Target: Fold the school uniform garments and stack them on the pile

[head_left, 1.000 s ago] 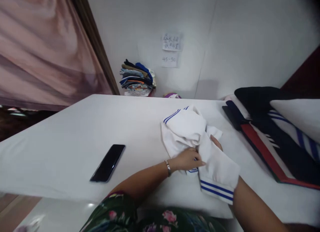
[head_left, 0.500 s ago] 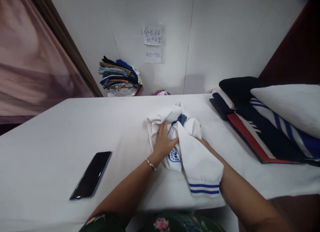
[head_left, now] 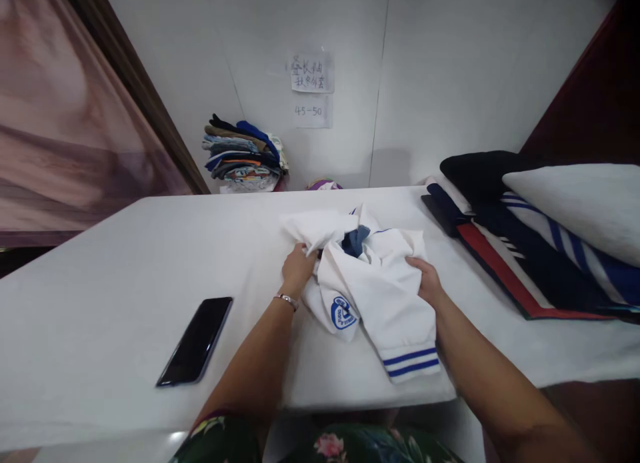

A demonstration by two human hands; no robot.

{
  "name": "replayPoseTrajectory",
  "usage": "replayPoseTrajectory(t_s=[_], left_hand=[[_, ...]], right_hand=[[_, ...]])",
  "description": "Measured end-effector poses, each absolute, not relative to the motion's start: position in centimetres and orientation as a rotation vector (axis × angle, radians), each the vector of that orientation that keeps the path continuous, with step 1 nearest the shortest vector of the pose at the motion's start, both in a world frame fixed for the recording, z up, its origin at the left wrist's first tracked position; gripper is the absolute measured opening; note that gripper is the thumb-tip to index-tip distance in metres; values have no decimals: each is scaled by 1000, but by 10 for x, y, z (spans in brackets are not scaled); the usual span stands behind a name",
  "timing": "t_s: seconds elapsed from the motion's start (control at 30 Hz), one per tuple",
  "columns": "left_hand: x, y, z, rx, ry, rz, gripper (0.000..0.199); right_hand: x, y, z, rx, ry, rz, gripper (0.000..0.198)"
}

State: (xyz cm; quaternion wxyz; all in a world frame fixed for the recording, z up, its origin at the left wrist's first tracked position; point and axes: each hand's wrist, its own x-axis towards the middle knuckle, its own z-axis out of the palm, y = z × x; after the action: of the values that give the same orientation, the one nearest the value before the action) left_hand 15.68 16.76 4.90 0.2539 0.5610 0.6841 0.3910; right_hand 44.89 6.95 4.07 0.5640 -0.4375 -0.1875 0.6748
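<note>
A crumpled white jacket (head_left: 370, 280) with a blue round emblem and blue-striped cuff lies bunched on the white table. Some dark blue cloth shows in an opening at its middle. At its left edge, my left hand (head_left: 299, 271) is closed on the fabric, its fingertips partly hidden in the folds. My right hand (head_left: 427, 278) grips the jacket's right side, thumb on top and the other fingers underneath, out of sight. One sleeve points toward me, its cuff near the table's front edge.
A black phone (head_left: 196, 342) lies left of my left forearm. Folded dark, red and white clothes (head_left: 540, 243) are stacked at the right. Beyond the table's far edge stands another pile of clothes (head_left: 245, 155). Handwritten paper signs (head_left: 313, 73) hang on the wall.
My hands have moved apart, the left outward to the left edge and the right out from under the cloth to the right side. The jacket is spread wider.
</note>
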Motion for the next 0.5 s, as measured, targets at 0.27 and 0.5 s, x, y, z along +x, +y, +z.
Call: replayPoseTrajectory(t_s=[0.27,0.5], left_hand=[[74,193,56,844,1831,1558,27],[63,195,39,652,1873,1550,22]], right_hand=[[510,79,44,-693,-284,1000,32],[524,88,27,-785,-330,926,23]])
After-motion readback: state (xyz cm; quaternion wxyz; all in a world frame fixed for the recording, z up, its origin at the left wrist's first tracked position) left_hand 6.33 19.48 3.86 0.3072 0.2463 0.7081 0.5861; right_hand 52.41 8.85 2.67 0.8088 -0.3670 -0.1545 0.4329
